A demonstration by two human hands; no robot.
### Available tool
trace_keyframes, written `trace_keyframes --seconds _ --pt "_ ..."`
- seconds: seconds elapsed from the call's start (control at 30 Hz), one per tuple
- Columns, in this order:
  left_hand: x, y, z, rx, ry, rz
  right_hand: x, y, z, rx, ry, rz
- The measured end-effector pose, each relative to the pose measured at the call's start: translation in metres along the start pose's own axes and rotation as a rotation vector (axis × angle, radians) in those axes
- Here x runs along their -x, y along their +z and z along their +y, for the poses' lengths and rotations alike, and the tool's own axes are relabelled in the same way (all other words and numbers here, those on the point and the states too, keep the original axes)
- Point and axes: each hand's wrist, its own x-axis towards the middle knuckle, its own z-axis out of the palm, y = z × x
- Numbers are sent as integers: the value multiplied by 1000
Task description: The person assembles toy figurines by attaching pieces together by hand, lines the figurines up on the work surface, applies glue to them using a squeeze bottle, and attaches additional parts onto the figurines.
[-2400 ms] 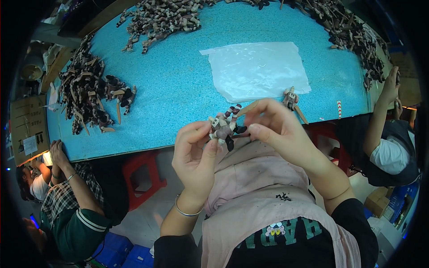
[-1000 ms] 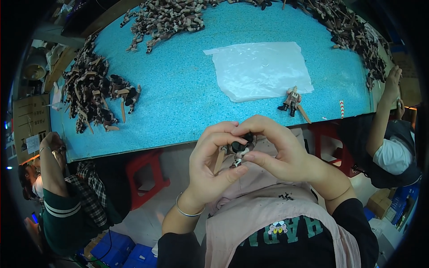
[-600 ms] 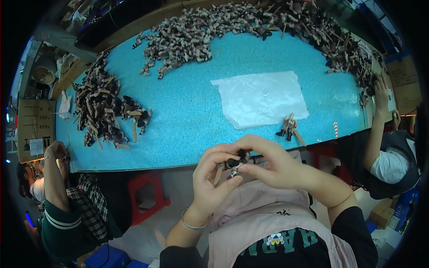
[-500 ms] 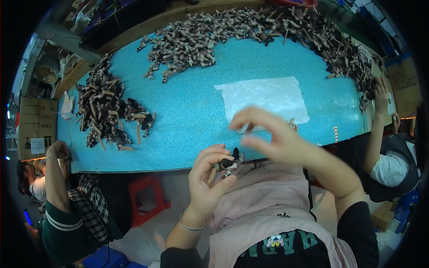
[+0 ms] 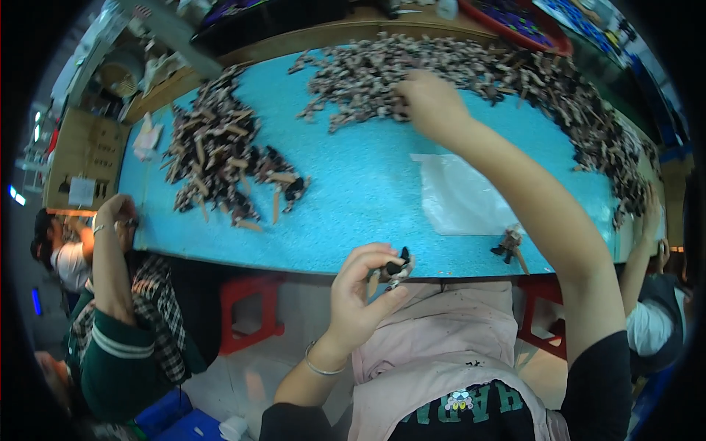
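My left hand (image 5: 368, 287), a band on its wrist, is closed around a small figure (image 5: 398, 269) with black and pale parts, held just off the table's near edge; a tan strip shows beside it between my fingers. My right arm is stretched across the table. My right hand (image 5: 435, 108) is at the far pile of small brown-and-cream pieces (image 5: 368, 70); its fingers point down and are mostly hidden behind the back of the hand. Below my right forearm, near the front edge, lies another small dark figure (image 5: 507, 244) with a tan stick.
A clear plastic sheet (image 5: 460, 202) lies on the blue table (image 5: 346, 176). At left is a heap of figures with tan sticks (image 5: 213, 147); more pieces line the right side. A red tray (image 5: 515, 26) stands beyond. Other people sit at both ends, near red stools (image 5: 246, 312).
My right hand has swung from beside my left hand out to the far pile. My left hand keeps its hold on the figure. The view has shifted, and the figure by the sheet now shows fully.
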Motion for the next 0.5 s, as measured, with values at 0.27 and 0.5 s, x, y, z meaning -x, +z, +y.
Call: trace_keyframes --seconds 0.27,0.5 --pt "-19 -60 16 -258 268 290 39 -51 22 -663 470 -259" --pt "-72 -133 28 -849 465 534 131 -109 77 -1116 605 -116"
